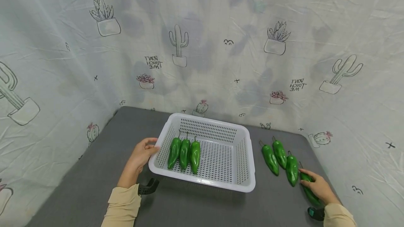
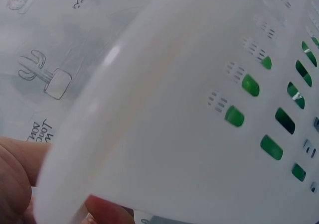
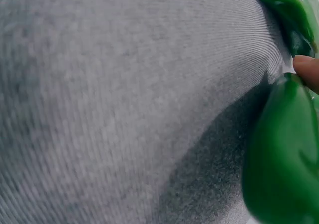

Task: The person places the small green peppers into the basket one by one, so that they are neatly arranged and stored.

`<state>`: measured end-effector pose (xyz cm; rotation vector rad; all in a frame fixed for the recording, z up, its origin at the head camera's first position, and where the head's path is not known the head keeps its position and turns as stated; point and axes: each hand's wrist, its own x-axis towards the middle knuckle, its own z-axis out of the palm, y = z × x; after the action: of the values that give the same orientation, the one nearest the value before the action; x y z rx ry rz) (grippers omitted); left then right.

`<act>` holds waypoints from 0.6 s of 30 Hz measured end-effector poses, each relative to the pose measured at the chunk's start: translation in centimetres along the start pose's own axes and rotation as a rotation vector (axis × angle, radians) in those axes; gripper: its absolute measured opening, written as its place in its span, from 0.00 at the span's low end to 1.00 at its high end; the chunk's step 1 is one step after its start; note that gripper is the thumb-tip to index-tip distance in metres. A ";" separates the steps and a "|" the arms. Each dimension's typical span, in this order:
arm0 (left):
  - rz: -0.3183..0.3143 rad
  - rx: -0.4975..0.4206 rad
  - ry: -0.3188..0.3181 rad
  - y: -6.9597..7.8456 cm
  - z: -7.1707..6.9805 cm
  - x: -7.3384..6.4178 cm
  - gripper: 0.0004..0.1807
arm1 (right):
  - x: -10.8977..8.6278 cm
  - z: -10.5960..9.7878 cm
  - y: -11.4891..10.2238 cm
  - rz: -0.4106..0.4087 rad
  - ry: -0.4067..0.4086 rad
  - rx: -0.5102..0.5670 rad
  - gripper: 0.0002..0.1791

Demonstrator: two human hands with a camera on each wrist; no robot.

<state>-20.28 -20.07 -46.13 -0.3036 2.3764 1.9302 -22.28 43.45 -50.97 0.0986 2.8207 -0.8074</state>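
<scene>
My left hand [image 1: 141, 154] grips the left rim of a white perforated plastic basket [image 1: 202, 180], thumb and fingers on either side of the wall. Three green chili peppers [image 1: 195, 157] lie side by side in the basket's left part, stems pointing away; their green shows through the holes in the left wrist view. At the far right, my right hand [image 1: 320, 186] holds a green chili pepper [image 3: 281, 159] near its stem end, partly covering it from above. A fingertip [image 3: 307, 69] shows at that end in the right wrist view.
Three more green chili peppers [image 1: 292, 171] lie on the dark grey table [image 1: 268, 206] between the basket and my right hand. Behind and on both sides hangs a pale cloth [image 1: 214, 52] printed with cacti.
</scene>
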 end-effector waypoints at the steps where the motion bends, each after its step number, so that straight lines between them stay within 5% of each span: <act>1: -0.002 0.000 0.000 0.0 0.0 0.0 0.25 | 0.0 0.0 0.0 0.008 0.009 -0.013 0.35; 13: -0.009 0.017 0.008 0.0 0.1 0.0 0.25 | -1.1 -1.0 -2.5 0.022 0.050 0.086 0.38; 18: -0.003 0.015 0.004 0.1 0.0 0.0 0.26 | -1.0 -1.2 -3.4 -0.033 0.078 0.077 0.38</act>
<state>-20.30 -20.04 -46.03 -0.3102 2.3897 1.9113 -21.92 41.20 -47.95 0.0980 2.8712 -0.9390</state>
